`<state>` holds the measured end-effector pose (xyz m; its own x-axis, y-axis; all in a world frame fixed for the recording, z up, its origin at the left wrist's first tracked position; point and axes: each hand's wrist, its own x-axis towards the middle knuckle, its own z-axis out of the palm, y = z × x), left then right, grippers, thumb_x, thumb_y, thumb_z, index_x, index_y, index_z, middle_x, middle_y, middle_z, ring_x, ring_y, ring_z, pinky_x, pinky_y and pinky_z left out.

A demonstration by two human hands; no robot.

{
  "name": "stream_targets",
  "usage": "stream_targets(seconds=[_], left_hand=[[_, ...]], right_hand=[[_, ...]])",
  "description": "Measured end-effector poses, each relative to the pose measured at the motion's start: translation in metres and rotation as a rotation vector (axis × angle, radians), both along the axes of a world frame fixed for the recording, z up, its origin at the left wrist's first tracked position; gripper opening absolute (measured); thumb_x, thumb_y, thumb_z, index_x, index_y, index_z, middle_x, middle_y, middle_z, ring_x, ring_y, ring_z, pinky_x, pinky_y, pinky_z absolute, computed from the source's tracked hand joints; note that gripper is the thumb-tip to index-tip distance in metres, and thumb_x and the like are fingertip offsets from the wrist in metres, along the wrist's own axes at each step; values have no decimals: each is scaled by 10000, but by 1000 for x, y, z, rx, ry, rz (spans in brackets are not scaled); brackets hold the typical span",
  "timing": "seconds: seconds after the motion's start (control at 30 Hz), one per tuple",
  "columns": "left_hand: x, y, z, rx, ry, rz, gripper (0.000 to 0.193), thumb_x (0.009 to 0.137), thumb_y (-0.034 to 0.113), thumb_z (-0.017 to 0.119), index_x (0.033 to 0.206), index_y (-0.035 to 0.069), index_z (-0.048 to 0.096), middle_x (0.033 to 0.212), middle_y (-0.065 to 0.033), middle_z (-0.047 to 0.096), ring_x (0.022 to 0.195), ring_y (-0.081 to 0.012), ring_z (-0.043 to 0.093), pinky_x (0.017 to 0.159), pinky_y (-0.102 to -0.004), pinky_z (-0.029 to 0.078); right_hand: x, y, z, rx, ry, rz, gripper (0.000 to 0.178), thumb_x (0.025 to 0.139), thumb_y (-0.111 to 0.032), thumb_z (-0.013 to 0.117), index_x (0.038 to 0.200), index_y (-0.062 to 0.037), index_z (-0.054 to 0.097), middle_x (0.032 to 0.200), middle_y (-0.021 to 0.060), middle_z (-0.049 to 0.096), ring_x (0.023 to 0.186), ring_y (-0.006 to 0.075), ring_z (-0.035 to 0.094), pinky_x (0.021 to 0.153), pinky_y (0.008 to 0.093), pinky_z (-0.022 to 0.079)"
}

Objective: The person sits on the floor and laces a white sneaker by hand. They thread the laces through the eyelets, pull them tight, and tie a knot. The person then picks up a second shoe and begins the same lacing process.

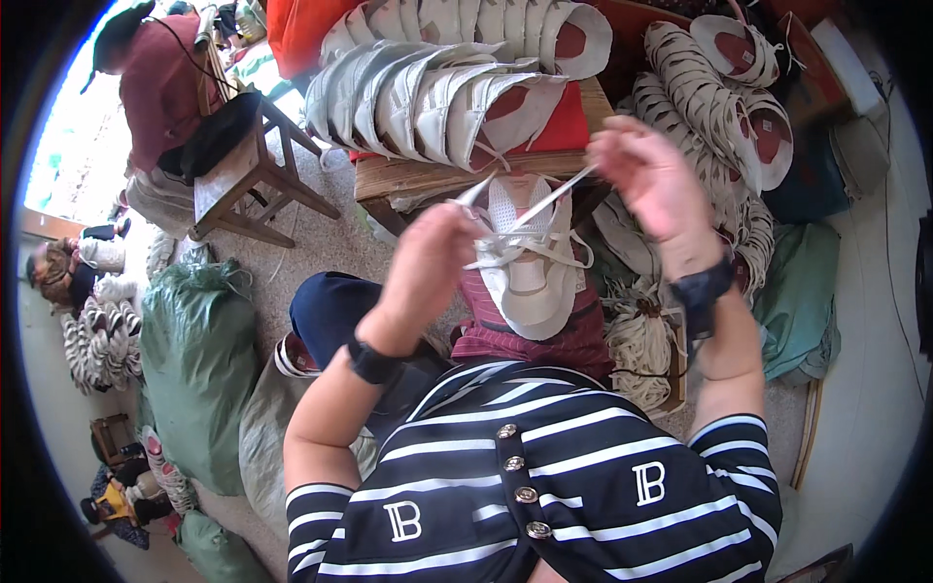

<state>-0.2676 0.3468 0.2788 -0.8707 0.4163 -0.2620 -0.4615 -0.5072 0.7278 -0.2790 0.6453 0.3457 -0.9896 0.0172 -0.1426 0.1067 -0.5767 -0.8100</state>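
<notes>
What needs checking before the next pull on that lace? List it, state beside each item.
1. Left hand grips one lace end: ok.
2. Right hand pinches the other lace end: ok.
3. White shoe rests steady on the lap, toe toward the person: ok.
4. Lace runs taut from both hands to the eyelets: ok.
5. Every eyelet threaded: cannot tell, the left hand hides part.
6. Stacked shoe uppers on the wooden table lie apart from both hands: ok.
</notes>
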Motion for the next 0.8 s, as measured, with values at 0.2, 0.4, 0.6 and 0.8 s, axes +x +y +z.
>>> stream_targets(seconds=[0.2, 0.4, 0.6, 0.8], left_hand=[[-85, -173, 18, 316, 95, 415, 142, 949, 29, 508, 811, 44, 535, 725, -49, 541, 584, -88, 449, 654, -268, 425], [-77, -148, 6, 241, 98, 544, 141, 984, 72, 503, 867, 13, 556, 830, -88, 594, 631, -136, 496, 761, -323, 470], [-44, -79, 6, 165, -56, 491, 152, 1031, 142, 509, 962, 30, 586, 776, -35, 573, 627, -118, 482, 732, -305, 465], [-62, -160, -2, 75, -84, 637, 178, 1048, 179, 516, 1069, 21, 595, 602, 84, 343, 489, -42, 280, 543, -212, 304]], right_hand=[[22, 254, 15, 217, 308, -801, 237, 923, 50, 474, 1139, 95, 562, 1085, 230, 680, 1031, 297, 683, 1006, 406, 541], [34, 120, 20, 761, 322, -596, 182, 981, -57, 540, 1136, 18, 602, 1060, 139, 686, 908, 163, 666, 843, 291, 531], [66, -37, -19, 1681, 745, 251, 172, 895, -159, 711, 999, -30, 668, 874, -25, 586, 791, 63, 550, 684, 241, 439], [49, -15, -32, 471, -262, 397, 293, 1005, -280, 607, 806, -69, 648, 708, -40, 550, 580, 49, 447, 589, 224, 380]])
